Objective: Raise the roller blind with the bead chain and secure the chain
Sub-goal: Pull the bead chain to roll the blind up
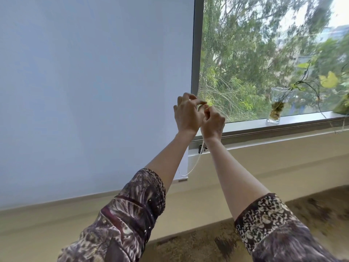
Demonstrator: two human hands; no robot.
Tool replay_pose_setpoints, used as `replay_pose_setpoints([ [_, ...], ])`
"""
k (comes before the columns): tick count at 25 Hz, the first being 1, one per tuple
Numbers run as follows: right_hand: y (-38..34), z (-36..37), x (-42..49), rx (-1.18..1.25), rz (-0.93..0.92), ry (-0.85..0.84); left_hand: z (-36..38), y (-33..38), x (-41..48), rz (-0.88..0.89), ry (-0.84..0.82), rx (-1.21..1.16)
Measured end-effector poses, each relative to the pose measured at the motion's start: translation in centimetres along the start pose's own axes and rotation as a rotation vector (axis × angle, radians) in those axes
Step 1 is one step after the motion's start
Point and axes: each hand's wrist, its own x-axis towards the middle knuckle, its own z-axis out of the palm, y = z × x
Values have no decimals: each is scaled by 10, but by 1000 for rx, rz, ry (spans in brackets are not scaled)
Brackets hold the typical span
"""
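**Both hands on the bead chain beside a lowered blind**

The roller blind (90, 87) was a plain, pale blue-white sheet, fully lowered, its bottom rail hanging below the window sill (283, 122) on the left side of the view. Its right edge ran straight down beside the grey window frame (197, 44). The bead chain (196, 163), white and finely beaded, dropped from between the two wrists, passed a small dark clip (200, 148) fixed under the sill, and curved into a loop just beside the blind's lower right corner.

The left hand (187, 114) was raised with fingers curled and thumb and fingertips pinched together; the right hand (213, 121) sat touching it, slightly lower, fingers closed into a loose fist. Both were gathered where the chain ran up, though the beads within the fingers were too small to make out.

To the right, the uncovered pane showed trees, and a glass vase (275, 106) with trailing stems stood well apart on the sill. The wall beneath the sill was bare. No readable writing showed anywhere.
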Motion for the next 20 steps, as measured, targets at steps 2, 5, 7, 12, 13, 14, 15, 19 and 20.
replay_pose_setpoints([
  [2,7,1,-7,-4,25,-27,0,-4,-1,-87,20,81],
  [5,26,2,-27,-8,63,-77,0,-9,1,-150,-19,84],
  [7,38,4,-42,-2,83,-114,1,-9,4,-183,-81,10],
  [12,56,11,-64,-10,118,-200,8,-5,3,-321,-171,-254],
  [13,58,12,-66,-6,121,-211,8,-7,1,-341,-169,-260],
  [14,61,14,-68,-1,128,-232,9,-10,-2,-356,-167,-246],
  [15,63,16,-70,5,143,-267,10,-14,-4,-366,-164,-216],
  [19,74,20,-75,15,187,-443,12,-33,-19,-388,-171,-95],
  [20,74,18,-74,21,191,-467,11,-37,-21,-391,-175,-82],
])
